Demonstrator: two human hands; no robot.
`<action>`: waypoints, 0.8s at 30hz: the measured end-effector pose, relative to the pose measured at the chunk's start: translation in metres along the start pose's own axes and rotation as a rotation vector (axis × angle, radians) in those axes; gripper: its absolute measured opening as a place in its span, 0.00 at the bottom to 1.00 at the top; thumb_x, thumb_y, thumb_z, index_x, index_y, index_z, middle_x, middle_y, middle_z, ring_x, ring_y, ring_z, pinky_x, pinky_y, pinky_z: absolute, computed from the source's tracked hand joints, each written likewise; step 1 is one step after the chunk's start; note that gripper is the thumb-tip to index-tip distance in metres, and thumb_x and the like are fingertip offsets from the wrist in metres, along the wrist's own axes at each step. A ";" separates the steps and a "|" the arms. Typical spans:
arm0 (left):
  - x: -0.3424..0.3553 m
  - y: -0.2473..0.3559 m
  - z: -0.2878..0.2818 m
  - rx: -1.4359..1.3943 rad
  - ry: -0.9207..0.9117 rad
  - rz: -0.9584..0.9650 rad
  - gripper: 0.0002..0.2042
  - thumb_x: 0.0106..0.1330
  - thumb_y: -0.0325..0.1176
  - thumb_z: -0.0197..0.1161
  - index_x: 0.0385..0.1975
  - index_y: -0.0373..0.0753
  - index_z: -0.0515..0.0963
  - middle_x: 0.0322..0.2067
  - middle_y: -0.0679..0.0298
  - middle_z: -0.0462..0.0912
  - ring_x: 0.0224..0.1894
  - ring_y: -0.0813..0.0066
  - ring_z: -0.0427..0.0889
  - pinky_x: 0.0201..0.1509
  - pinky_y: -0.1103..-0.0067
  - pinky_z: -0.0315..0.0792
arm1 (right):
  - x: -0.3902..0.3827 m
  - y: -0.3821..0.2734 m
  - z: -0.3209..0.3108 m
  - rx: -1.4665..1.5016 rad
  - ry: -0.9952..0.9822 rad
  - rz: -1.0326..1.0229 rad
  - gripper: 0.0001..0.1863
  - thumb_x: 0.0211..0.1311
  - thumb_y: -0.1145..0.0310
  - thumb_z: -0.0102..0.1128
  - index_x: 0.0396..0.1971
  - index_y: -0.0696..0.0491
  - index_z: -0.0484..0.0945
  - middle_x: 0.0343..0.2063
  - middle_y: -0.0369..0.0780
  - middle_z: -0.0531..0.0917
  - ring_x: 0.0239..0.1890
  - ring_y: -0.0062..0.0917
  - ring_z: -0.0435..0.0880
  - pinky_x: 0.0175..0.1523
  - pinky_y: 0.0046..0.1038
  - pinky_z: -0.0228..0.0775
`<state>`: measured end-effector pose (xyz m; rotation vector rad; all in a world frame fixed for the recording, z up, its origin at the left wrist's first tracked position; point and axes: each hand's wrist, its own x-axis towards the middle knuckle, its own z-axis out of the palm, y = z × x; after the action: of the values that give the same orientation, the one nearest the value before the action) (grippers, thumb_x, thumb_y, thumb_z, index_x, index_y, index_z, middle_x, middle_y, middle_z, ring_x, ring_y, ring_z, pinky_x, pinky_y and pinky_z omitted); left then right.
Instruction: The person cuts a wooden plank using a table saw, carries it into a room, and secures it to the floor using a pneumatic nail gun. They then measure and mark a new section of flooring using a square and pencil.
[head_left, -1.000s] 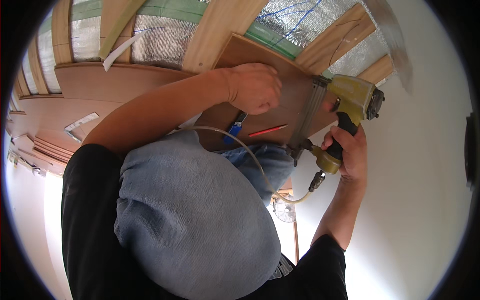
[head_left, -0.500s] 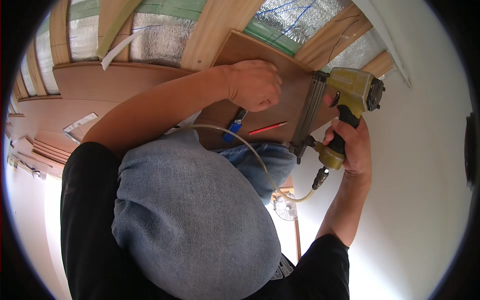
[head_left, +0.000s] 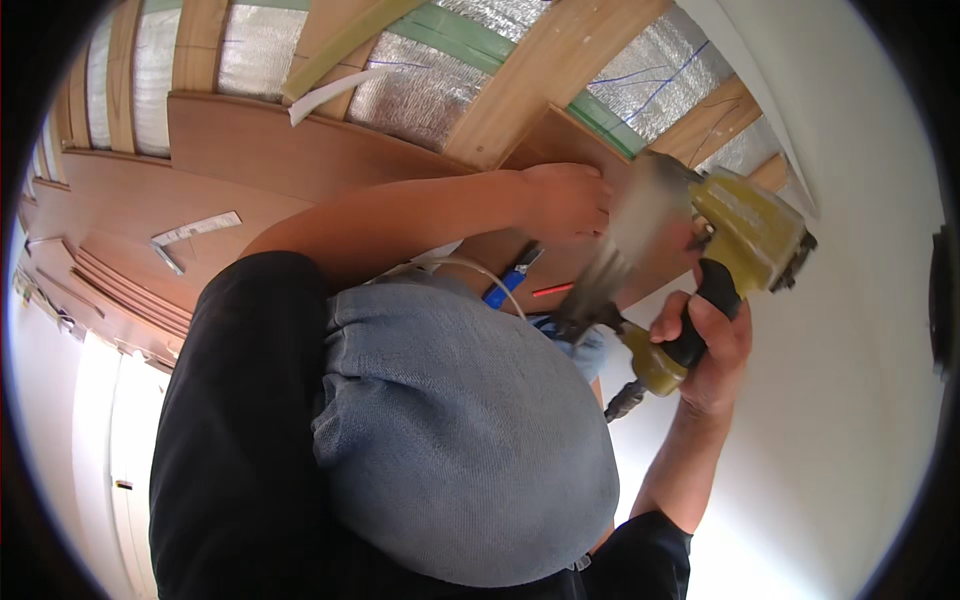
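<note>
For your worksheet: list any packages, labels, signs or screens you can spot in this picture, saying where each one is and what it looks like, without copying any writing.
Label strip: lies on the brown panel at the left, a long, narrow white rectangle with small dark print.
Smaller strip: just below it, thin, grey-white, set at an angle.
No packages, signs or screens show.

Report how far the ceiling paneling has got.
Done: brown wood panels cover the left part of the frame. In hand: the left hand presses a panel piece up while the right hand holds the yellow nail gun. Left: beams and foil insulation remain bare.
</note>
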<state>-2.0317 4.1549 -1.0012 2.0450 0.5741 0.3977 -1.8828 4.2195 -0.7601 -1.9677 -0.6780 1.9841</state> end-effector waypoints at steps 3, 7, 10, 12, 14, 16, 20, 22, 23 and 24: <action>-0.034 0.012 0.017 -0.029 0.350 -0.134 0.17 0.71 0.44 0.55 0.53 0.46 0.83 0.58 0.64 0.80 0.66 0.68 0.72 0.71 0.68 0.62 | 0.010 0.007 0.031 0.058 -0.025 0.055 0.26 0.64 0.72 0.58 0.60 0.67 0.67 0.49 0.50 0.83 0.25 0.26 0.81 0.34 0.31 0.79; -0.063 0.010 0.008 0.079 0.254 -0.187 0.32 0.67 0.52 0.58 0.66 0.39 0.72 0.70 0.59 0.69 0.75 0.65 0.63 0.79 0.66 0.53 | 0.036 0.016 0.070 0.120 -0.009 0.076 0.24 0.66 0.72 0.58 0.59 0.66 0.69 0.45 0.47 0.84 0.25 0.26 0.81 0.34 0.33 0.79; -0.074 0.006 0.014 0.216 0.242 -0.152 0.40 0.64 0.56 0.60 0.71 0.34 0.66 0.73 0.57 0.66 0.79 0.65 0.56 0.83 0.66 0.46 | 0.047 0.018 0.074 0.072 -0.018 0.101 0.24 0.65 0.73 0.58 0.59 0.65 0.69 0.53 0.45 0.82 0.26 0.25 0.81 0.34 0.33 0.80; -0.075 0.006 0.019 0.222 0.256 -0.127 0.42 0.63 0.56 0.60 0.71 0.32 0.65 0.73 0.56 0.65 0.79 0.65 0.54 0.84 0.66 0.43 | 0.051 0.020 0.075 0.018 -0.020 0.146 0.23 0.65 0.73 0.58 0.59 0.64 0.69 0.57 0.45 0.81 0.26 0.25 0.81 0.34 0.32 0.80; -0.075 0.008 0.011 0.124 0.234 -0.137 0.41 0.65 0.56 0.58 0.73 0.33 0.62 0.74 0.57 0.64 0.81 0.64 0.50 0.85 0.66 0.40 | 0.055 0.017 0.078 -0.016 -0.018 0.125 0.25 0.65 0.71 0.59 0.60 0.64 0.69 0.56 0.45 0.80 0.28 0.22 0.79 0.34 0.30 0.79; -0.073 0.008 0.013 0.196 0.260 -0.132 0.40 0.66 0.55 0.57 0.73 0.33 0.62 0.74 0.58 0.64 0.81 0.65 0.50 0.85 0.67 0.39 | 0.057 0.011 0.082 -0.007 -0.025 0.119 0.23 0.65 0.73 0.58 0.58 0.63 0.70 0.54 0.44 0.81 0.27 0.22 0.80 0.33 0.30 0.79; -0.078 0.008 0.010 0.225 0.217 -0.122 0.37 0.68 0.50 0.54 0.74 0.34 0.61 0.75 0.62 0.63 0.81 0.65 0.50 0.85 0.66 0.37 | 0.056 -0.008 0.095 -0.058 0.000 0.154 0.20 0.64 0.74 0.58 0.55 0.62 0.72 0.50 0.42 0.82 0.26 0.22 0.80 0.33 0.29 0.79; -0.073 0.010 0.019 0.311 0.237 -0.147 0.37 0.68 0.50 0.54 0.74 0.35 0.61 0.75 0.62 0.63 0.81 0.65 0.50 0.84 0.65 0.38 | 0.057 -0.013 0.094 -0.051 0.005 0.194 0.19 0.64 0.73 0.59 0.54 0.61 0.73 0.47 0.41 0.82 0.26 0.21 0.80 0.33 0.29 0.79; -0.070 0.009 0.024 0.398 0.253 -0.169 0.36 0.68 0.49 0.54 0.74 0.36 0.61 0.74 0.63 0.64 0.81 0.64 0.51 0.84 0.65 0.38 | 0.060 -0.013 0.091 -0.040 0.009 0.234 0.17 0.64 0.73 0.59 0.52 0.61 0.74 0.45 0.40 0.81 0.26 0.21 0.80 0.33 0.29 0.79; -0.069 0.006 0.029 0.392 0.245 -0.170 0.36 0.68 0.49 0.54 0.74 0.36 0.61 0.74 0.63 0.64 0.81 0.64 0.51 0.84 0.65 0.38 | 0.064 -0.010 0.088 -0.034 0.010 0.243 0.17 0.64 0.73 0.59 0.52 0.61 0.74 0.45 0.40 0.81 0.26 0.21 0.80 0.33 0.29 0.79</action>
<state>-2.0737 4.0939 -1.0143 2.3099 1.0350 0.4654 -1.9738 4.2483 -0.8132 -2.1684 -0.4926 2.1086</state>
